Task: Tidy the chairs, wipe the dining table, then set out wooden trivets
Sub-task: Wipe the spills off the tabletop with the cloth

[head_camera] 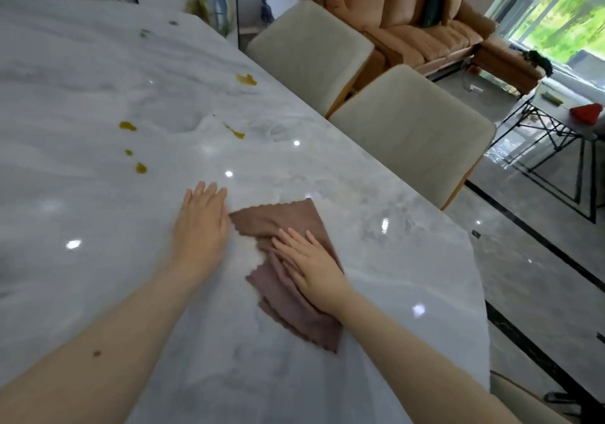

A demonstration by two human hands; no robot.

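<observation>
Right hand (311,266), fingers straight, presses a brown cloth (288,279) on the marble tabletop (98,211); left hand (201,227) lies flat at nine o'clock, yellow stains (140,168) toward eleven.

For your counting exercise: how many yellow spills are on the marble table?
5 clear ones: near the far chair, mid-table left, a streak, and two nearer the left hand. Two fainter far specks are unclear.

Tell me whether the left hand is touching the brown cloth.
Cannot tell. In the head view the left hand lies flat on the table, its edge right beside the brown cloth, blurred.
</observation>
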